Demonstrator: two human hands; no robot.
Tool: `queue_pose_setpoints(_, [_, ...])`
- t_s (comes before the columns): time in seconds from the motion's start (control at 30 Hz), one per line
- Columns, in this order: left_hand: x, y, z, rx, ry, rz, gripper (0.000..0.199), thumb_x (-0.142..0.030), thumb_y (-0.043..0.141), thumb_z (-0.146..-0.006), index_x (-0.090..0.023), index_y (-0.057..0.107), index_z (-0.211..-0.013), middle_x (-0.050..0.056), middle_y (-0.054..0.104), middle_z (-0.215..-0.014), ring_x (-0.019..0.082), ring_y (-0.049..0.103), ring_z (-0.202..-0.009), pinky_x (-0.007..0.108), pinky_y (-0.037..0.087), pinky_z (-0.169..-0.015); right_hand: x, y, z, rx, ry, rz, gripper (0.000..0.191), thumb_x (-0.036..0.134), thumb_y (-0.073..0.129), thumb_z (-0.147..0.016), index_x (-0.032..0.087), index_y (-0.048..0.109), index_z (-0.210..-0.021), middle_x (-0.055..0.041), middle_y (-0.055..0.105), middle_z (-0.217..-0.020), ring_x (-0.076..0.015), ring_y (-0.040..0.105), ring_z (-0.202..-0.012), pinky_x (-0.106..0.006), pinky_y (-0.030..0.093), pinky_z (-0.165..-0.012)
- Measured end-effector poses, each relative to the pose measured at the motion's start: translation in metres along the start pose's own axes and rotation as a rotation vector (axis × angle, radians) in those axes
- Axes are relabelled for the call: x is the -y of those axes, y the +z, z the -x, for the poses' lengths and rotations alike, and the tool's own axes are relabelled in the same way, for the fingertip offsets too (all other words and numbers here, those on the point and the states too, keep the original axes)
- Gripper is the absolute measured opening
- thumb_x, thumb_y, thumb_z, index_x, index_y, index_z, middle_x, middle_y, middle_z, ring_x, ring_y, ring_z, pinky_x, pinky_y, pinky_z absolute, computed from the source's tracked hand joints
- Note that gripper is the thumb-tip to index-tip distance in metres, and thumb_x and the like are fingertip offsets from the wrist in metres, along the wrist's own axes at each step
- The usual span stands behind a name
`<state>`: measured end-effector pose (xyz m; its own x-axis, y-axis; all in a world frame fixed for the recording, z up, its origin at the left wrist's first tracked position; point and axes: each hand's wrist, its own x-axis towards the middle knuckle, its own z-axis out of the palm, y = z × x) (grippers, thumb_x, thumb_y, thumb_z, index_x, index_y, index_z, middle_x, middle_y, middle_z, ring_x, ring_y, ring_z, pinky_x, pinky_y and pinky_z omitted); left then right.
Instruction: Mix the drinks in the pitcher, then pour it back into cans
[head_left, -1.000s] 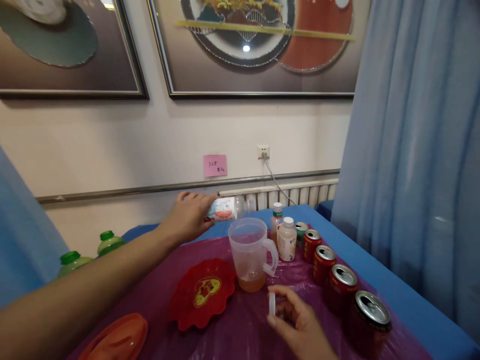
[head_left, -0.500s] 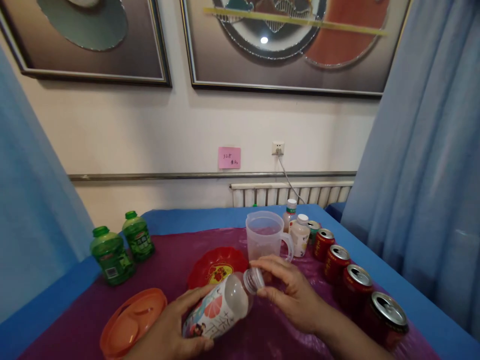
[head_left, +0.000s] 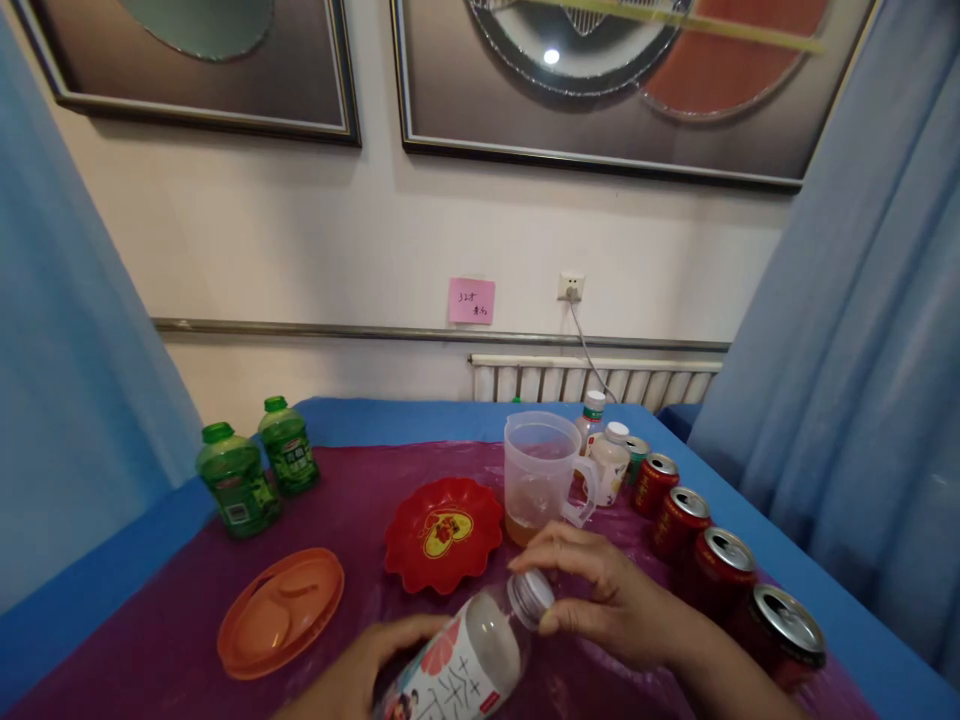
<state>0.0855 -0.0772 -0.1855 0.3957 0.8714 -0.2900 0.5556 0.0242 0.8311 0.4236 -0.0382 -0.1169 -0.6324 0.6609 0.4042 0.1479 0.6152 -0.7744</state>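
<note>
A clear bottle with a white label and pink fruit print lies tilted low in the middle, its neck toward the upper right. My left hand is wrapped round its body. The thumb and fingers of my right hand pinch the white cap at the bottle's neck. Just beyond my right hand stands a clear plastic jug with a little amber liquid at its bottom. The red scalloped plate rests left of the jug.
An orange lid lies at the left, with two green bottles behind it. Along the right stand several red cans, a green can and two white-capped bottles.
The bottle and both hands have moved lower, toward me, and a little right. More of the red plate and the jug's bottom now shows. The whole view has shifted slightly.
</note>
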Motion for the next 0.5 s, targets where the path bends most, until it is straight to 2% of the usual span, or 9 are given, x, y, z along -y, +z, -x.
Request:
queue_pose_setpoints(0.07, [-0.009, 0.008, 0.001, -0.137, 0.080, -0.122, 0.088, -0.030, 0.079, -0.058, -0.027, 0.059, -0.144, 0.007, 0.065, -0.145, 0.035, 0.057, -0.133, 0.047, 0.043, -0.116, -0.005, 0.008, 0.001, -0.089, 0.081, 0.120, 0.059, 0.077, 0.069, -0.086, 0.021, 0.075, -0.103, -0.0030, 0.070, -0.090, -0.0186, 0.064, -0.081, -0.030, 0.048, -0.072])
queue_pose_setpoints(0.13, [-0.021, 0.016, 0.001, -0.232, 0.185, -0.257, 0.079, -0.026, 0.078, -0.061, -0.030, 0.063, -0.138, 0.006, 0.069, -0.138, 0.034, 0.061, -0.127, 0.044, 0.049, -0.110, -0.009, 0.019, 0.002, -0.162, 0.156, 0.246, 0.069, 0.088, 0.059, -0.083, 0.020, 0.068, -0.081, -0.0011, 0.065, -0.072, -0.0161, 0.057, -0.065, -0.027, 0.038, -0.059])
queue_pose_setpoints(0.2, [-0.029, 0.022, 0.001, -0.304, 0.280, -0.376, 0.070, -0.024, 0.078, -0.063, -0.032, 0.066, -0.132, 0.005, 0.073, -0.130, 0.032, 0.065, -0.119, 0.041, 0.054, -0.102, -0.013, 0.031, 0.004, -0.204, 0.198, 0.404, 0.075, 0.089, 0.040, -0.092, 0.021, 0.060, -0.068, -0.0016, 0.061, -0.063, -0.0153, 0.052, -0.056, -0.028, 0.031, -0.053])
queue_pose_setpoints(0.27, [-0.032, 0.026, 0.002, -0.379, 0.343, -0.455, 0.066, -0.024, 0.079, -0.066, -0.032, 0.067, -0.130, 0.005, 0.075, -0.126, 0.031, 0.068, -0.113, 0.040, 0.056, -0.098, -0.014, 0.041, 0.006, -0.239, 0.186, 0.536, 0.079, 0.083, 0.022, -0.099, 0.022, 0.057, -0.065, -0.0035, 0.061, -0.061, -0.0167, 0.053, -0.053, -0.030, 0.032, -0.053])
queue_pose_setpoints(0.3, [-0.032, 0.027, 0.004, -0.412, 0.361, -0.476, 0.065, -0.024, 0.079, -0.067, -0.032, 0.067, -0.130, 0.006, 0.076, -0.124, 0.030, 0.069, -0.111, 0.039, 0.056, -0.098, -0.013, 0.044, 0.007, -0.264, 0.150, 0.562, 0.081, 0.083, 0.016, -0.099, 0.022, 0.061, -0.070, -0.0050, 0.064, -0.065, -0.0184, 0.057, -0.056, -0.030, 0.037, -0.054])
queue_pose_setpoints(0.37, [-0.029, 0.028, 0.008, -0.457, 0.368, -0.479, 0.067, -0.027, 0.082, -0.069, -0.032, 0.065, -0.134, 0.006, 0.076, -0.124, 0.029, 0.070, -0.110, 0.039, 0.057, -0.098, -0.011, 0.047, 0.010, -0.333, 0.032, 0.544, 0.088, 0.086, 0.012, -0.097, 0.019, 0.069, -0.097, -0.0112, 0.073, -0.087, -0.0246, 0.070, -0.075, -0.033, 0.050, -0.066])
queue_pose_setpoints(0.43, [-0.023, 0.029, 0.013, -0.491, 0.343, -0.444, 0.071, -0.034, 0.086, -0.067, -0.032, 0.065, -0.134, 0.006, 0.076, -0.125, 0.029, 0.071, -0.110, 0.040, 0.058, -0.099, -0.010, 0.046, 0.013, -0.406, -0.089, 0.493, 0.092, 0.086, 0.014, -0.096, 0.017, 0.060, -0.134, -0.0174, 0.072, -0.122, -0.0309, 0.073, -0.106, -0.037, 0.058, -0.084])
queue_pose_setpoints(0.5, [-0.015, 0.026, 0.019, -0.584, 0.294, -0.388, 0.070, -0.038, 0.086, -0.065, -0.031, 0.066, -0.132, 0.006, 0.076, -0.126, 0.031, 0.072, -0.113, 0.041, 0.059, -0.099, -0.012, 0.044, 0.018, -0.457, -0.137, 0.443, 0.084, 0.081, 0.019, -0.100, 0.022, 0.047, -0.152, -0.0164, 0.064, -0.143, -0.0326, 0.068, -0.124, -0.039, 0.059, -0.094])
